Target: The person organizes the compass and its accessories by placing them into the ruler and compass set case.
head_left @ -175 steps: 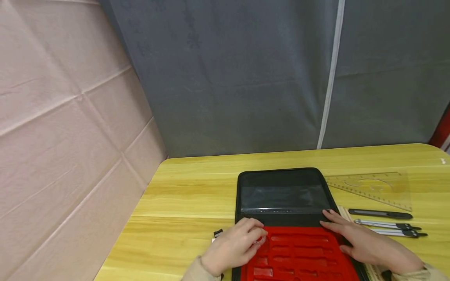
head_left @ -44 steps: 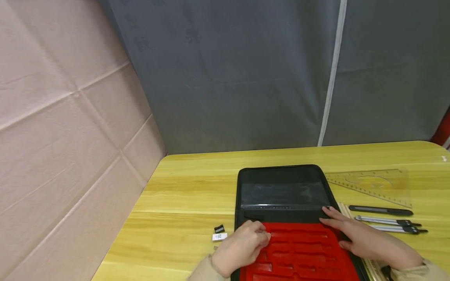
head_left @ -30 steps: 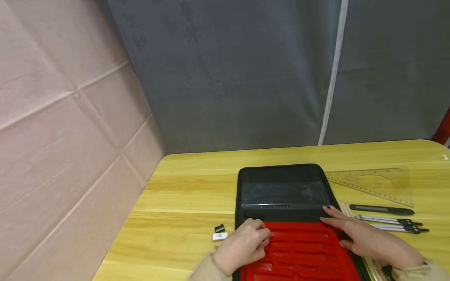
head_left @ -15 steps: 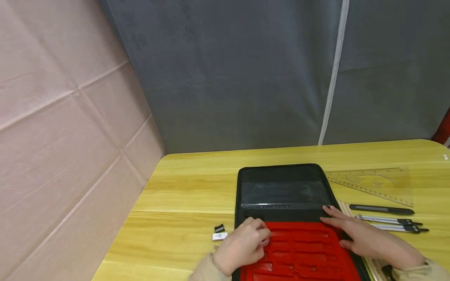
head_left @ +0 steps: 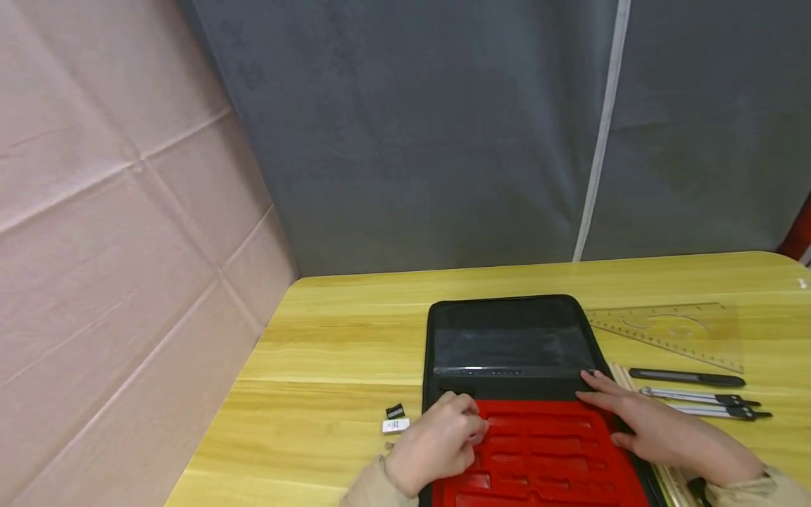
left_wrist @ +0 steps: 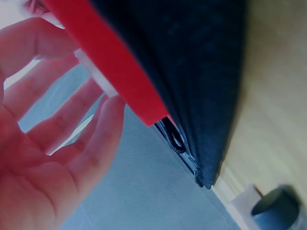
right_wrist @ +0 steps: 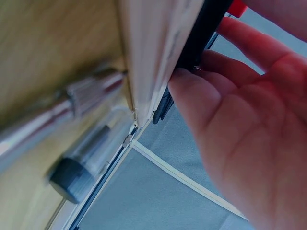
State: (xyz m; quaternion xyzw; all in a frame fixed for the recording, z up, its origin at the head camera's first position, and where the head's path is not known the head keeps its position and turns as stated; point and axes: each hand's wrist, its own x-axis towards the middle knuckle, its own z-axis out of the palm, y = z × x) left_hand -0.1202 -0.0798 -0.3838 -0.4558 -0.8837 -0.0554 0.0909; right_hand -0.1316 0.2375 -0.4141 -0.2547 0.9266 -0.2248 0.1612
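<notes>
An open black zip case [head_left: 516, 352] lies on the table with a red moulded tray [head_left: 538, 451] in its near half. My left hand [head_left: 437, 443] is at the tray's upper left corner, its fingers curled down around a small clear piece [head_left: 476, 437], mostly hidden by the fingers. In the left wrist view, a white strip [left_wrist: 96, 74] shows between the fingers and the tray's red side. My right hand [head_left: 665, 433] rests with fingers spread on the case's right edge, thumb near the tray.
A white eraser [head_left: 395, 426] and a dark sharpener [head_left: 395, 411] lie left of the case. To its right are a clear set square [head_left: 681, 334], a black pen-like tool [head_left: 687, 378], metal compasses [head_left: 716, 410] and pale wooden strips [head_left: 622, 377] along the case edge.
Since the oldest frame my left hand has shifted slightly right, uncovering the eraser, and its fingers now hide more of the clear piece. My right hand stays on the case edge.
</notes>
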